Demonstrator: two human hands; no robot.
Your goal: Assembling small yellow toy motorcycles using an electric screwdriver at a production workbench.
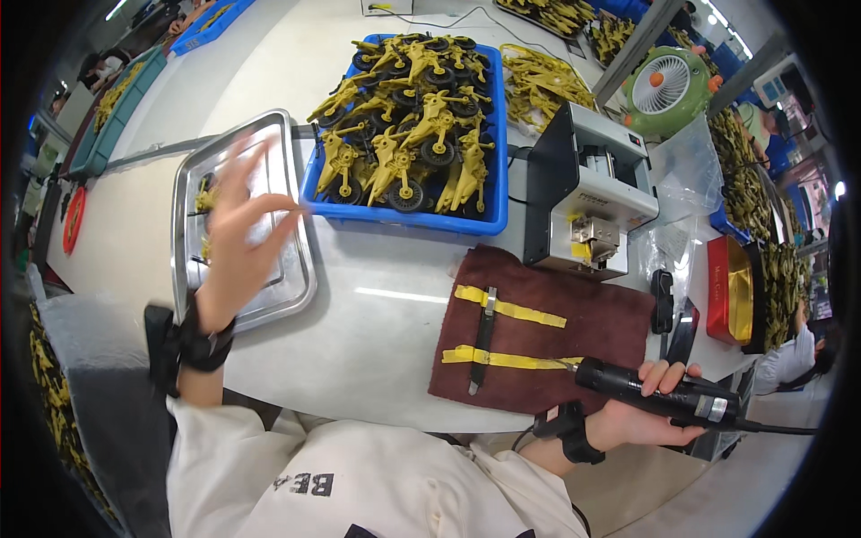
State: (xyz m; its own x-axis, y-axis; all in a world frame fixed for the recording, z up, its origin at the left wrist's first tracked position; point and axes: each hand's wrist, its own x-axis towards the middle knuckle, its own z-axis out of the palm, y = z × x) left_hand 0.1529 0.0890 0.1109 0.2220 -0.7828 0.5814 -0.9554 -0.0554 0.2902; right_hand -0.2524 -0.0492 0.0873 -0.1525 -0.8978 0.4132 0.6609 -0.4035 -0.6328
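My left hand (235, 235) is raised over a metal tray (309, 278), beside the near left corner of a blue bin (404, 218). Its fingers are apart and partly blurred, and I see nothing in them. The bin is heaped with yellow toy motorcycle parts (395, 166) with black wheels. A few small yellow pieces (204, 193) lie in the tray, partly behind my wrist. In my right hand (659, 408) is a black corded electric screwdriver (619, 381). Its tip points left, close to one of two yellow tape strips (511, 359) on a brown towel (592, 318).
A narrow black bar (483, 341) with silver ends crosses both strips. Behind the towel stands a white and black bench machine (592, 193). A green fan (668, 90), a red box (728, 289) and a bag of yellow parts (543, 85) are farther off.
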